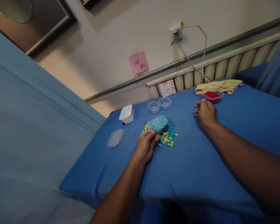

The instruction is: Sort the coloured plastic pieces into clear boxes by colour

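Note:
My left hand [147,143] grips the near edge of a clear plastic container [158,125] filled with light blue pieces. The container is tilted above a loose pile of small yellow, green and blue pieces [169,138], hiding part of it. My right hand [206,112] is just in front of a clear container of red pieces [212,95], fingers apart and pointing left. Its thumb is close to that container's near side; whether they touch I cannot tell.
Two clear tubs [159,105] stand behind the pile, with a white box [127,114] and clear lids [116,138] to the left. A yellow cloth [224,85] lies at the back right under a white cable. A printed card [167,88] leans against the radiator [220,63].

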### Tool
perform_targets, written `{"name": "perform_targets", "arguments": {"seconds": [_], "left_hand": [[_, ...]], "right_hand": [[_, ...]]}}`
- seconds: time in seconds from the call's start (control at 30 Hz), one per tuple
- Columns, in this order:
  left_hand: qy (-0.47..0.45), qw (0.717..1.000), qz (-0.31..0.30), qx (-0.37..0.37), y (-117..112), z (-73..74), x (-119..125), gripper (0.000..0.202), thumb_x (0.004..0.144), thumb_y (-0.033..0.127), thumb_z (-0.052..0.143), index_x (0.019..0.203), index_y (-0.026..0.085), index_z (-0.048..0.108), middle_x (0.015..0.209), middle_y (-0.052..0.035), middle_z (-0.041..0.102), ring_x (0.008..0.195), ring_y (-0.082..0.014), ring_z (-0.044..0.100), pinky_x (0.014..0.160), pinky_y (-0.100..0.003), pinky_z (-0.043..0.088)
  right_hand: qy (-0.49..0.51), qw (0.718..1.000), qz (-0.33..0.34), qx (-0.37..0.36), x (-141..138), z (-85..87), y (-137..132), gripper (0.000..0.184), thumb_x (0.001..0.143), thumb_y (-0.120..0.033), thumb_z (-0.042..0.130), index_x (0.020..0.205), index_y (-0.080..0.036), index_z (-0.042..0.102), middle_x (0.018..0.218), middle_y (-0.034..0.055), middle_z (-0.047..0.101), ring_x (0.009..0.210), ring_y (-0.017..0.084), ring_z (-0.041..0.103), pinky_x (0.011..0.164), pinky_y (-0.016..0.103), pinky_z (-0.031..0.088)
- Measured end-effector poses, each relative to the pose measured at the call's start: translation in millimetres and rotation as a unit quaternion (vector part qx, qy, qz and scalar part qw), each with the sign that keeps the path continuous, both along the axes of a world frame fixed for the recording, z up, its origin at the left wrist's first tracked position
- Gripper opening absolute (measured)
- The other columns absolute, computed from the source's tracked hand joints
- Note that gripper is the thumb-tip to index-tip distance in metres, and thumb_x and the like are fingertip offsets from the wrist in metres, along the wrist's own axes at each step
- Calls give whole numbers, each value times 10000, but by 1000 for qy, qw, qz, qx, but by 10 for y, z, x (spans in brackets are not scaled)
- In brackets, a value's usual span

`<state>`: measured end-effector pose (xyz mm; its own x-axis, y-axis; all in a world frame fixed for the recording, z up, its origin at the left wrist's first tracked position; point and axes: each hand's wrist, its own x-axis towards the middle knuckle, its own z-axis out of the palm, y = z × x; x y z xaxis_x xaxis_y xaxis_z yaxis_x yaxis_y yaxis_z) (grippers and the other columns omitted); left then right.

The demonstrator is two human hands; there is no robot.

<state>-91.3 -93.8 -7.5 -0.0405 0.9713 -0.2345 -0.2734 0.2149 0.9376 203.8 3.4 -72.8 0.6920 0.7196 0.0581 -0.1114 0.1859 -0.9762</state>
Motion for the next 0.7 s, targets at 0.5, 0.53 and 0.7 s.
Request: {"name": "perform_targets", "arguments": {"seconds": [0.5, 0.53, 0.7], "left_hand": [[-57, 992, 110, 22, -92, 261, -97, 86, 938, 92, 749, 903, 145, 691, 890, -31, 753, 627, -63, 686, 563, -125, 588], [-52, 992, 109, 29, -87, 281, -94, 85, 929, 100, 757, 908, 148, 690, 894, -28, 753, 629, -63, 683, 561, -127, 585], [-11, 998, 24, 51, 145, 325, 168, 172, 883, 193, 834, 976, 169, 691, 968, -41, 774, 729, -99, 742, 636, -162, 604]], "right_hand": [[12, 1000, 19, 0, -17, 20, -15, 363, 1081, -515, 554, 894, -224, 663, 860, 57, 764, 530, 120, 602, 448, 234, 442], [10, 1000, 20, 1, -18, 21, -12, 361, 1081, -514, 557, 896, -224, 665, 862, 55, 764, 532, 118, 602, 449, 231, 443], [4, 1000, 18, -1, -19, 16, 10, 355, 1089, -493, 544, 912, -215, 676, 856, 50, 762, 537, 111, 604, 444, 216, 437]]}}
